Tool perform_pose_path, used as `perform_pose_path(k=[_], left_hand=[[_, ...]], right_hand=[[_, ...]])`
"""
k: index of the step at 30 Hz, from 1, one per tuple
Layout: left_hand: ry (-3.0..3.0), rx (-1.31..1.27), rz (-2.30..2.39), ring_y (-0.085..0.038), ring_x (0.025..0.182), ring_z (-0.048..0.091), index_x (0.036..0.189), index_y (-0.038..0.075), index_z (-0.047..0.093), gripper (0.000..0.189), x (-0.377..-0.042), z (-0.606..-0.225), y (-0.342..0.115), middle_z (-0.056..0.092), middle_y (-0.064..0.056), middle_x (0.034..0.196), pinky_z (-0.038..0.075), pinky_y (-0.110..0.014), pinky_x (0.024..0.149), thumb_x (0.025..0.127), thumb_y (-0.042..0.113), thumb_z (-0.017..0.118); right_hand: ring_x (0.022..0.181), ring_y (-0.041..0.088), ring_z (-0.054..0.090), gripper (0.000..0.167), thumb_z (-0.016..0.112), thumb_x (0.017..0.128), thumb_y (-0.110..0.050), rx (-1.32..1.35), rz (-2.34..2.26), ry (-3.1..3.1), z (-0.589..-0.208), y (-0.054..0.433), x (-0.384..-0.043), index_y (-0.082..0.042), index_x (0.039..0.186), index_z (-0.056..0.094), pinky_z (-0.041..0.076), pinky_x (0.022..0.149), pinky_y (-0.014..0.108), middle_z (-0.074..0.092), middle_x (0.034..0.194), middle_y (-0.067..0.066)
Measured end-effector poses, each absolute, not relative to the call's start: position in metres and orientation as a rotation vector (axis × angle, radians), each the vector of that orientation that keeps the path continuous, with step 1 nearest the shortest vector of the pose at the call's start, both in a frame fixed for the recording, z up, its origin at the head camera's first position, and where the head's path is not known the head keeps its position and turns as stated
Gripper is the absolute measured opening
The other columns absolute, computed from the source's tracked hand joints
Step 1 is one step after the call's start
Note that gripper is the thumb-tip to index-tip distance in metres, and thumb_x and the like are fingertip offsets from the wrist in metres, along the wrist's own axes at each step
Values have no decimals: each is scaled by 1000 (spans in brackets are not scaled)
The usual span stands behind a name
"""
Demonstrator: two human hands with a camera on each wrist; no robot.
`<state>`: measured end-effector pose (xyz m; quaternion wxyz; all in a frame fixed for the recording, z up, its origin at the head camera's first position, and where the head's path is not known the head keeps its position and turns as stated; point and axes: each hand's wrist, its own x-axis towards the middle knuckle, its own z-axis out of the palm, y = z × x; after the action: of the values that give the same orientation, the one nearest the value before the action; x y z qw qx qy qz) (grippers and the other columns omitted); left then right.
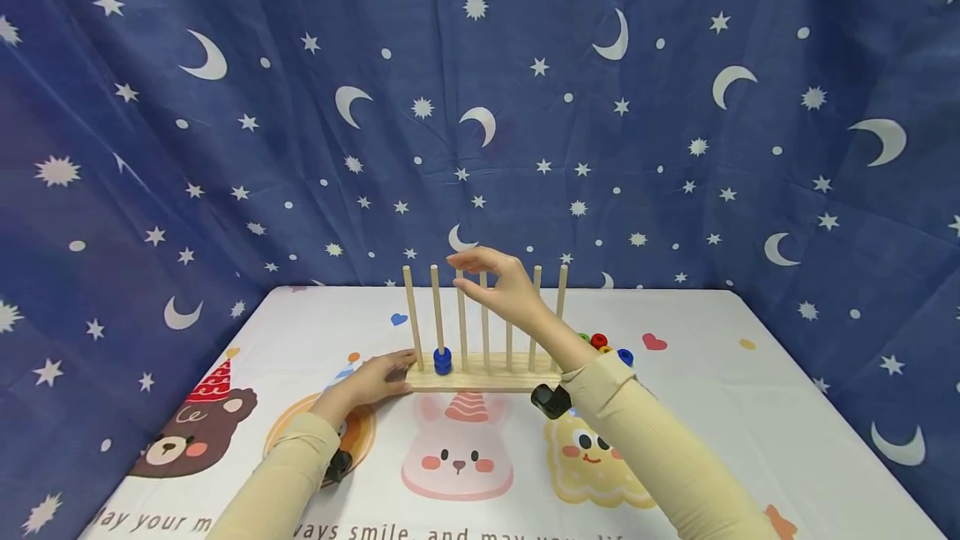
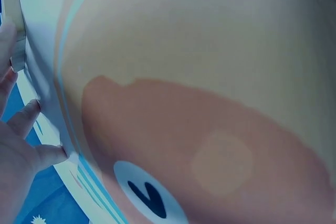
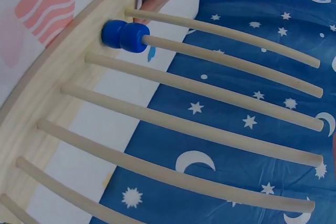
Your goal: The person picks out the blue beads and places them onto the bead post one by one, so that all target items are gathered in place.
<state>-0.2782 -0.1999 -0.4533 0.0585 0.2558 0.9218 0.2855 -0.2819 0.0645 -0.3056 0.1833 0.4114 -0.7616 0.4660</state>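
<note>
A wooden peg stand (image 1: 480, 382) has a row of several upright pegs on a flat base. Two blue beads (image 1: 442, 362) are stacked at the bottom of the second peg from the left; they also show in the right wrist view. My left hand (image 1: 375, 379) holds the base's left end, thumb at the front and fingers toward the back. Over the pegs, my right hand (image 1: 501, 283) is raised near the tops of the middle ones. Its thumb and fingers are curved and apart, with no bead showing between them.
Loose beads lie right of the stand, partly hidden by the right forearm: a red bead (image 1: 598, 341), a blue bead (image 1: 626, 356), and green and yellow ones. A printed white cloth (image 1: 315, 323) covers the table. A blue star-patterned curtain (image 1: 525, 148) hangs behind.
</note>
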Motion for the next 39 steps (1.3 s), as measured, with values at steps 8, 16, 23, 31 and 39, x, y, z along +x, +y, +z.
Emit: perform_pose_path(k=[8,16,23,31,39], left_hand=[[2830,715,744,-44,132,38,133,-6,48,52,-276,-447,-194,43,-23,143,30,-54,110,88,14,65],[2820,726,732,-44,133,37,135,-6,47,53,-280,-450,-197,41,-22,145,30,-54,110,89,14,64],[2807,757,724,-45,132,37,135,-6,45,54,-280,-450,-198,40,-23,145,31,-55,109,89,16,63],[2806,730,728,-45,132,37,136,-6,45,54,-281,-452,-200,40,-23,145,30,-56,109,89,15,63],[2812,751,721,-45,132,38,135,-6,46,54,-281,-450,-199,40,-23,145,31,-56,109,89,16,63]], right_hand=[[108,28,61,27,64,87,-3,1106,1407,-2181,-316,80,-269,-1,114,62,51,95,41,66,116,16],[101,23,62,27,64,86,1,1117,1398,-2139,-317,106,-257,0,113,63,52,91,38,66,112,17],[101,6,61,28,65,84,4,1061,1326,-2149,-319,143,-254,0,112,63,51,91,23,66,110,17],[98,-5,58,30,64,83,7,976,1272,-2178,-325,175,-255,0,112,64,46,91,12,67,108,18],[98,-6,58,29,64,82,9,939,1254,-2190,-331,197,-249,1,111,64,44,92,8,66,107,18]])
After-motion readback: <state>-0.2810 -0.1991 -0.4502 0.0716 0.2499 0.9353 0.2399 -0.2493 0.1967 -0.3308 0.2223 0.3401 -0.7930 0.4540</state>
